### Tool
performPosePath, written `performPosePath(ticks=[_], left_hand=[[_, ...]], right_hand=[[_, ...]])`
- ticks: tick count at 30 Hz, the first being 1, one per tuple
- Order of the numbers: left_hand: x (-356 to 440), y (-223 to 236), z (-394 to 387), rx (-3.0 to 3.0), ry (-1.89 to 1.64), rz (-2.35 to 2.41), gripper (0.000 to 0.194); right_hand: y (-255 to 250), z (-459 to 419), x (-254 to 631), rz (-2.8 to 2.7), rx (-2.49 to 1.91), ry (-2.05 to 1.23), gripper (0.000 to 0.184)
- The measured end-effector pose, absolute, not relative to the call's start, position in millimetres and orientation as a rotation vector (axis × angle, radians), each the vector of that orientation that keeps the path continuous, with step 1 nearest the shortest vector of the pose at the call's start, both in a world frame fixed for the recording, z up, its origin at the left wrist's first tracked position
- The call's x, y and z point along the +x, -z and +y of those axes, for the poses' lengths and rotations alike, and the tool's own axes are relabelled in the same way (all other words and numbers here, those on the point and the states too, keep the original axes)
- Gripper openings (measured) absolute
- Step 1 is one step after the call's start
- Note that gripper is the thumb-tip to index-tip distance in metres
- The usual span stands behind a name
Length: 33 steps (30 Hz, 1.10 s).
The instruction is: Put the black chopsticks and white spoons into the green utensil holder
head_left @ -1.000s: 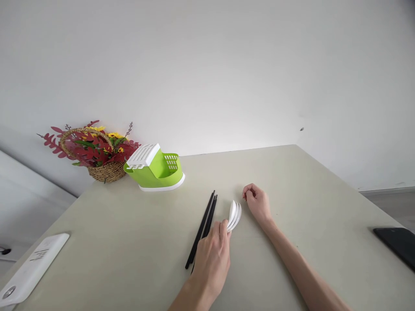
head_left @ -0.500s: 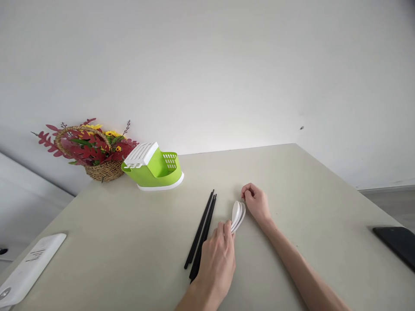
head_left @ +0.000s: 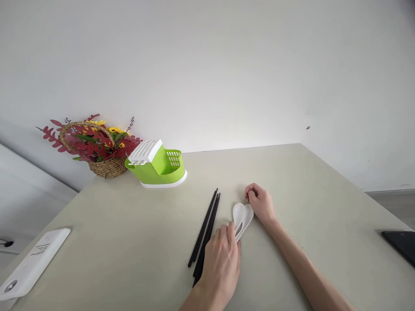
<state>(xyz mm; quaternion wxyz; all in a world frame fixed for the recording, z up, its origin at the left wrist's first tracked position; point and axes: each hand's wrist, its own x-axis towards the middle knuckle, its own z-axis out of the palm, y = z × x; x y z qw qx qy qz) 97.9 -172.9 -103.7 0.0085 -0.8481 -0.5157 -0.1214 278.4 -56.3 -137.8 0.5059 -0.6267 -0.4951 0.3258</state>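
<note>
My left hand (head_left: 222, 261) is closed at the handles of white spoons (head_left: 239, 212), its thumb tucked to the right and partly hidden. Two spoon bowls show side by side, facing up, with the handles running under my fingers. Black chopsticks (head_left: 207, 229) lie in a bundle just left of that hand, which covers their lower right side. My right hand (head_left: 261, 204) rests on the table with curled fingers, close beside the right-hand spoon bowl, and nothing shows in it.
A green and white cutlery holder (head_left: 162, 172) stands at the back left, beside a woven basket of artificial flowers (head_left: 110, 167). At the left edge lies a white flat device (head_left: 35, 261). A black phone (head_left: 402, 244) is at the right edge of the table (head_left: 129, 242).
The spoons were nested together and tilted on their side; now they have fanned apart with their bowls facing up. My right hand keeps its place. The view has shifted slightly.
</note>
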Motion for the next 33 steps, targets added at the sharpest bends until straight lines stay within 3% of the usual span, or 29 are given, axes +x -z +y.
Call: performPosePath(ticks=[7, 12, 16, 23, 29, 33], left_hand=[[94, 98, -176, -2.683, 0.391, -1.625, 0.040], [88, 88, -183, -2.779, 0.408, -1.635, 0.063], [75, 82, -181, -2.779, 0.535, -1.559, 0.062], [19, 35, -111, -2.337, 0.842, -1.444, 0.056], [-42, -16, -43, -1.953, 0.925, -1.558, 0.076], [-65, -27, -17, -1.906, 0.940, -1.583, 0.074]], right_hand=[[139, -55, 280, -1.169, -1.502, -0.810, 0.014], [137, -57, 281, -1.158, -1.512, -0.830, 0.014], [136, -57, 281, -1.133, -1.502, -0.845, 0.013], [138, -55, 282, -1.093, -1.424, -0.893, 0.011], [140, -52, 285, -1.061, -1.361, -0.926, 0.009], [139, -52, 286, -1.047, -1.335, -0.937, 0.010]])
